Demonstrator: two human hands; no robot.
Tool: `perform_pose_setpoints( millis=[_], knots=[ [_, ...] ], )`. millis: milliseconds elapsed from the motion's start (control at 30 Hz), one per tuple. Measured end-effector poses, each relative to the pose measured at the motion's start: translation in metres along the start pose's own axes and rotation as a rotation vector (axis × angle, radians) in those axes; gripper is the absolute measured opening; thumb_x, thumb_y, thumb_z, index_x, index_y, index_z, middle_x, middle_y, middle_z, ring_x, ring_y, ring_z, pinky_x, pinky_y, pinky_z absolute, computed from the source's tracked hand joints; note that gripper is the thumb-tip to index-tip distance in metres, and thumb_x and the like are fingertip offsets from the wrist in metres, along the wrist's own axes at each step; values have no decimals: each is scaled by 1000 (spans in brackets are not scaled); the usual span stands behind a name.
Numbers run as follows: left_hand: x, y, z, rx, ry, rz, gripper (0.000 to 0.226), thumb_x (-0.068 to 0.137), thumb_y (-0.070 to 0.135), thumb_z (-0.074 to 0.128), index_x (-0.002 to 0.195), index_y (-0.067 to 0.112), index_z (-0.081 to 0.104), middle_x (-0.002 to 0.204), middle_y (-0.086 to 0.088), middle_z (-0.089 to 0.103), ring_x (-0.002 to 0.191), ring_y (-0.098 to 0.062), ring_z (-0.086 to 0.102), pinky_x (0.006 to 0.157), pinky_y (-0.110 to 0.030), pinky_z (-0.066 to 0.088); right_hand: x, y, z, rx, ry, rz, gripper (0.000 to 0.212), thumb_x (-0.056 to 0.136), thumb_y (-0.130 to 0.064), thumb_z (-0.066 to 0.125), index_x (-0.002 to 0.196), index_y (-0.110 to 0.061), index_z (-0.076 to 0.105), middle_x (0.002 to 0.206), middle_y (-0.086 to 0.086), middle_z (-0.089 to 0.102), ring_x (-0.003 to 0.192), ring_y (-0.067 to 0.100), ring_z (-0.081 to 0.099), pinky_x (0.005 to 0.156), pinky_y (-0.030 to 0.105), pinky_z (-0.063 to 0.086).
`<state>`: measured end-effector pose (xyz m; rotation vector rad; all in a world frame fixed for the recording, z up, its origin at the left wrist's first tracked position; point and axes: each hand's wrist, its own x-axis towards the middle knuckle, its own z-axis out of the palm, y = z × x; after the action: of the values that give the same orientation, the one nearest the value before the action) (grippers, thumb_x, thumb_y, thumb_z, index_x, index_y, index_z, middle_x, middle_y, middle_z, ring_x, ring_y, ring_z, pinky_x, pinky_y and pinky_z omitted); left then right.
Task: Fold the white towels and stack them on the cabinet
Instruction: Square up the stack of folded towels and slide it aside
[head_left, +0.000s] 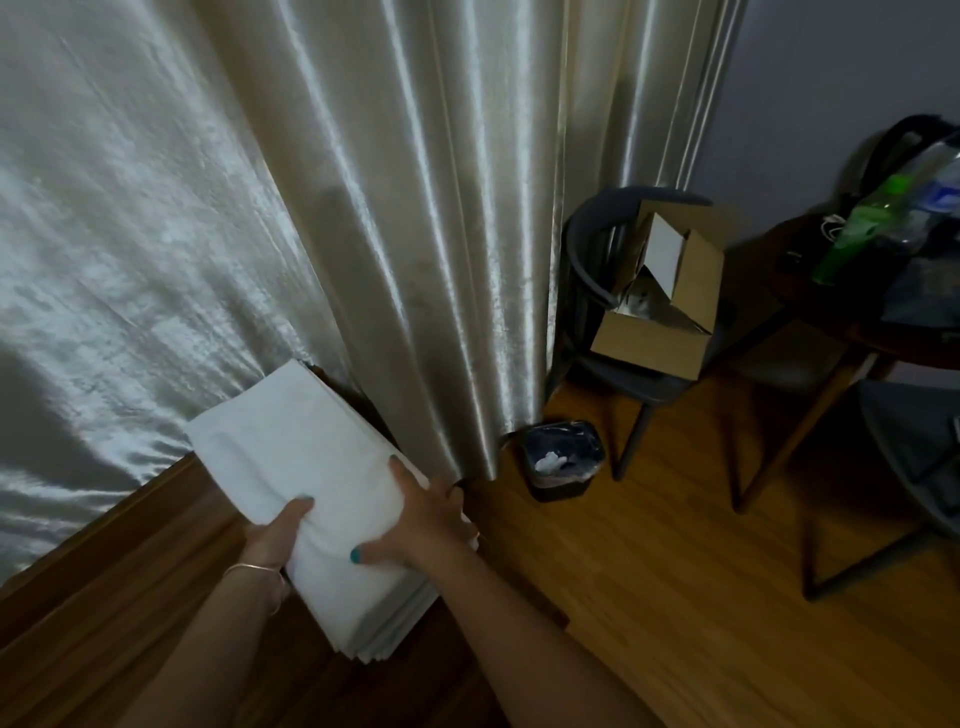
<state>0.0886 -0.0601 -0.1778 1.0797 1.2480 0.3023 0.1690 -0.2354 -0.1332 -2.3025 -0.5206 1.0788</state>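
Observation:
A stack of folded white towels (291, 457) lies on the wooden cabinet top (130, 561) against the curtain, its near end jutting toward me. My left hand (272, 538) grips the stack's left edge, thumb on top and fingers hidden beneath. My right hand (428, 519) holds the right edge, thumb and a fingertip pressed on the top towel, other fingers curled down the side. Layered towel edges show at the near corner (379, 644).
A shiny cream curtain (363, 208) hangs behind the cabinet. To the right on the wooden floor stand a small dark bin (563, 460), a dark chair carrying an open cardboard box (660, 296), and a round table (883, 312) with bags on it.

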Motion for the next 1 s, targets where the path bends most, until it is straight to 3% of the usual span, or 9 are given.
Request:
perform_pose_setpoints(
  millis=[167, 233, 300, 333, 433, 567, 667, 900, 1000],
  knots=[
    [-10, 6, -4, -10, -32, -103, 64, 73, 22, 77, 129, 7, 50, 119, -20, 62, 99, -36, 62, 69, -42, 53, 1, -6, -5, -82, -39, 16, 118, 67, -55, 76, 145, -49, -12, 159, 12, -3, 144, 42, -3, 107, 72, 3],
    [-16, 16, -2, 31, 97, -75, 87, 69, 24, 80, 139, 7, 33, 121, -20, 57, 103, -37, 58, 76, -45, 52, 1, -13, -8, -224, -26, 22, 118, 68, -59, 73, 147, -42, -13, 159, 16, -6, 144, 45, -8, 105, 71, -10],
    [-19, 35, 3, 318, 386, 147, 112, 62, 37, 83, 146, 23, 12, 143, -19, 37, 127, -41, 40, 100, -53, 40, 4, -26, -12, -360, 84, -51, 111, 74, -60, 67, 151, -33, -8, 159, 14, -11, 144, 42, -11, 108, 66, -12],
    [-23, 48, 9, 487, 440, 278, 111, 63, 45, 81, 146, 28, 9, 152, -16, 23, 136, -41, 26, 109, -56, 29, 8, -32, -13, -408, 174, -137, 103, 80, -59, 62, 152, -30, -6, 159, 12, -14, 145, 40, -11, 110, 62, -11],
    [-13, 82, 27, 1013, 305, 523, 83, 81, 68, 48, 147, 43, 4, 160, -3, -8, 146, -33, -7, 114, -58, 3, 29, -49, -7, -517, 271, -432, 82, 91, -63, 38, 152, -31, -8, 159, 1, -21, 146, 29, -17, 116, 57, -7],
    [33, 92, 24, 1526, 136, 501, 70, 84, 75, 16, 144, 48, -7, 157, -7, -23, 142, -33, -25, 115, -54, -11, 58, -38, 5, -621, 168, -529, 81, 89, -72, 24, 151, -33, -11, 159, -6, -23, 145, 17, -23, 117, 55, -5],
    [56, 81, 15, 1512, 134, 465, 73, 79, 79, 12, 143, 51, -9, 157, -13, -18, 143, -36, -20, 117, -51, -7, 68, -23, 9, -558, 192, -560, 82, 79, -80, 8, 148, -41, -14, 158, -12, -22, 144, 12, -24, 118, 54, -1],
    [72, 58, 12, 1403, 238, 619, 80, 67, 83, -4, 141, 53, -12, 157, -15, -15, 144, -33, -17, 118, -46, -6, 76, -19, 23, -500, 335, -614, 73, 89, -75, 18, 150, -42, -3, 160, -14, -12, 145, 13, -19, 115, 48, -1],
    [73, 57, 10, 1390, 236, 638, 82, 66, 83, -5, 142, 53, -10, 157, -15, -15, 144, -33, -18, 118, -46, -7, 71, -23, 23, -540, 355, -562, 71, 89, -74, 19, 150, -38, 18, 160, -9, 19, 146, 19, 16, 109, 51, 24]
  ],
)
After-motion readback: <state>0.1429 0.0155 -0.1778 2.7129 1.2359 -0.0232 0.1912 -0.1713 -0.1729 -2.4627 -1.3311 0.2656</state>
